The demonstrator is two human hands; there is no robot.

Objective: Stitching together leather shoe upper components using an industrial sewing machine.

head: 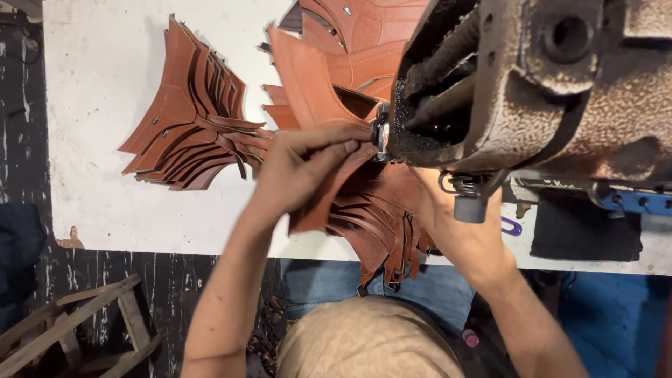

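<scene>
1. The left hand [301,164] pinches a brown leather piece [308,84] at the needle area of the sewing machine [532,84]; thumb and fingers are closed on the leather's edge, right beside the presser foot [381,136].
2. The right hand [455,224] lies under the machine head, mostly hidden by it. It rests on the leather there, but whether its fingers grip cannot be told.
3. The held leather piece stands tilted up from the desk [105,105], its stitched face toward the camera, its lower end running beneath the left hand.
4. More leather strips [381,227], joined in a chain, hang from the needle area over the desk's front edge toward the person's lap.
5. A fanned stack of leather pieces [192,119] lies on the white desk left of the hands, near the left hand but apart from it.
6. Further leather pieces [371,35] lie behind the machine head.
7. A wooden frame [77,322] stands on the floor at lower left.
</scene>
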